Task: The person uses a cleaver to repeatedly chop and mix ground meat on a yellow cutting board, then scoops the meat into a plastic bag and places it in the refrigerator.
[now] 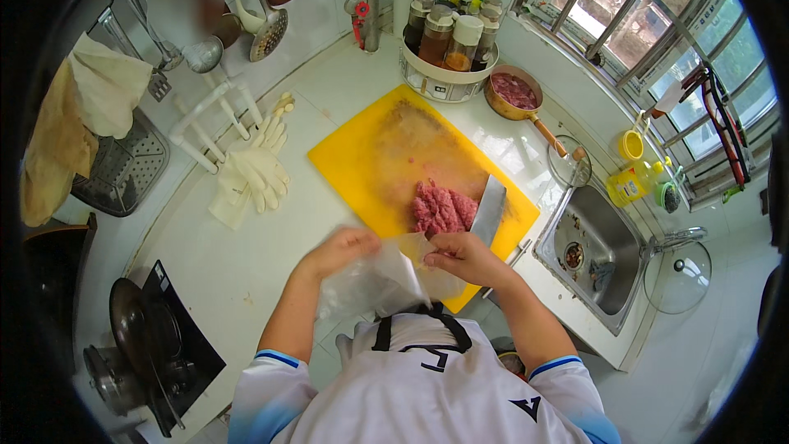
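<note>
A clear plastic bag [382,280] hangs between my two hands, in front of my chest. My left hand [348,250] grips its left upper edge, and my right hand [462,253] pinches the right side near the opening. Just beyond them, a mound of minced raw meat [441,206] lies on a yellow cutting board [363,154]. A cleaver's broad steel blade [491,209] rests on the board, touching or very near the meat's right side; its handle is hidden by my right hand and forearm.
Rubber gloves [249,179] lie on the counter at left. Behind the board stand a round condiment rack [447,83] with bottles and a small pan [508,112] of raw meat. To the right are a glass lid [564,163] and a steel sink [595,197]; cookware [132,320] stands at lower left.
</note>
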`<state>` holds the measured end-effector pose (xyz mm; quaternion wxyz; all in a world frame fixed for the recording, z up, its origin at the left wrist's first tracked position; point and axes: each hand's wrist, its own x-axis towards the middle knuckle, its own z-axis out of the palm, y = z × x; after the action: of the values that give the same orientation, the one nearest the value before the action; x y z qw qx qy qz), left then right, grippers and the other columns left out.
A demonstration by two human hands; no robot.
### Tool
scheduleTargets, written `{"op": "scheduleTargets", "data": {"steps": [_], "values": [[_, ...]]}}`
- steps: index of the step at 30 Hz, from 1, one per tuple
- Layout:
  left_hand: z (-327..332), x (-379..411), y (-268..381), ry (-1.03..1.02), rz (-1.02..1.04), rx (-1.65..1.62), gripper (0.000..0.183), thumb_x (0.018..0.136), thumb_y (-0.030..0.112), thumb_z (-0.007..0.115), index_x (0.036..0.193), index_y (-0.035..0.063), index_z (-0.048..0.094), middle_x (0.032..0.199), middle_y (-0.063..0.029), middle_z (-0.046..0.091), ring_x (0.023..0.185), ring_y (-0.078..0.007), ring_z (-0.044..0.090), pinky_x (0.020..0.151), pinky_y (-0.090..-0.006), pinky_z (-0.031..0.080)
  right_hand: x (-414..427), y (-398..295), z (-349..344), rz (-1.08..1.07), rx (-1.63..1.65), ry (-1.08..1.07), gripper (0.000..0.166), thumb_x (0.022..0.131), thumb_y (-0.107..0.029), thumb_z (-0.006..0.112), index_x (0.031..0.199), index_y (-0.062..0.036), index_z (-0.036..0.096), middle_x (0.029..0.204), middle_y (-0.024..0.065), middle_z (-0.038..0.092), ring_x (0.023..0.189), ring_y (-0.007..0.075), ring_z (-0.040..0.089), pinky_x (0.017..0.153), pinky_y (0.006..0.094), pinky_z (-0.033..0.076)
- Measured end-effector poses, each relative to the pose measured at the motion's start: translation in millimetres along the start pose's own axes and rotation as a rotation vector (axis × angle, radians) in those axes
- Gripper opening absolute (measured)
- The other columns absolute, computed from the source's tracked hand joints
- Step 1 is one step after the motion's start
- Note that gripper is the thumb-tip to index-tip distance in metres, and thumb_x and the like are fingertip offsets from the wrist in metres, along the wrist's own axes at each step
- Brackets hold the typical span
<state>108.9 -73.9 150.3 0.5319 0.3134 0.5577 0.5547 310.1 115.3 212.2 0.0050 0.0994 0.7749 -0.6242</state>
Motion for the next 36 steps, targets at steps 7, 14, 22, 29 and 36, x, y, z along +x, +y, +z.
{"op": "scheduleTargets", "data": {"steps": [7,14,22,29,36], "values": [[21,-29,62,0.31,0.044,0.103,0.012,0.088,0.01,0.058,0.096,0.0014,0.062,0.095,-0.0055,0.062,0.088,-0.0106,0.057,0.075,-0.0254,0.045,-10,14,-6,0.036,-0.009,0.436,0.023,0.08,-0.014,0.072,0.075,-0.0021,0.052,0.064,0.0002,0.053,0.057,0.0079,0.047,0.052,0.0251,0.041],[136,4,16,0.416,0.187,-0.331,0.013,0.081,0.001,0.065,0.091,0.001,0.057,0.084,-0.0014,0.06,0.075,-0.0051,0.054,0.066,-0.0193,0.044,0,11,24,-0.268,-0.374,0.433,0.024,0.072,-0.008,0.074,0.071,-0.0026,0.051,0.063,0.0083,0.048,0.056,0.0162,0.046,0.05,0.0289,0.038],[82,-4,13,0.443,0.165,-0.087,0.011,0.082,0.001,0.063,0.079,0.0028,0.053,0.074,0.0032,0.053,0.069,-0.0043,0.049,0.062,-0.0197,0.04,18,17,44,-0.009,0.466,0.117,0.016,0.085,-0.014,0.066,0.079,-0.0043,0.056,0.072,-0.0048,0.052,0.066,0.0044,0.044,0.057,0.0229,0.038],[8,-3,-4,0.395,0.251,0.13,0.011,0.082,0.002,0.065,0.093,0.0006,0.061,0.083,-0.0013,0.062,0.076,-0.0089,0.059,0.071,-0.0238,0.047,52,18,58,0.053,0.97,0.389,0.006,0.091,-0.011,0.054,0.087,-0.0068,0.054,0.09,0.0058,0.064,0.085,0.0145,0.061,0.077,0.0255,0.047],[-51,-9,0,0.619,0.238,-0.371,0.011,0.081,0.003,0.056,0.073,0.0068,0.05,0.074,-0.0026,0.059,0.074,-0.0102,0.055,0.076,-0.0263,0.044,64,28,36,0.017,1.293,0.643,0.007,0.09,-0.02,0.054,0.087,-0.0133,0.052,0.083,0.0014,0.06,0.079,0.0139,0.059,0.075,0.0294,0.049]]}}
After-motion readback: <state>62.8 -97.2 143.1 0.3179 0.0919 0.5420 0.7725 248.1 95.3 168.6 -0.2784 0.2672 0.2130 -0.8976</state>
